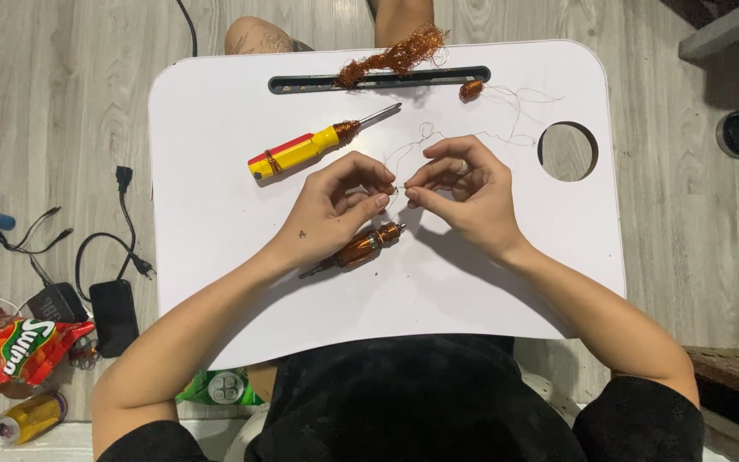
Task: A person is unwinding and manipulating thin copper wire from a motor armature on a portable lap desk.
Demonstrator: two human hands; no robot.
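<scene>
Wire (pixel 421 141): thin strand pinched between both hands over the middle of the tray, looping loosely toward the far edge.
Left hand (pixel 335 210): thumb and forefinger closed on the wire, fingertips meeting those of the right hand.
Right hand (pixel 464 192): fingers curled, thumb and forefinger gripping the same strand.
Coil (pixel 361 248): copper-wound spindle lying on the tray just under the left hand, tilted, its tip pointing between the wrists.
Tray (pixel 215 214): white lap tray with rounded corners; near edge meets the person's dark clothing.
Screwdriver (pixel 310 147): yellow and red handle, lying diagonally, just beyond the left hand.
Slot (pixel 301 84): dark groove along the far edge, holding a copper tangle (pixel 395 56).
Small coil (pixel 471 89): beside the slot's right end.
Hole (pixel 567 151): round cut-out near the right edge, just beyond the right hand.
Open room: bare tray left of the screwdriver and along the near edge.
Floor (pixel 44 103): cables, snack bag and can at left.
</scene>
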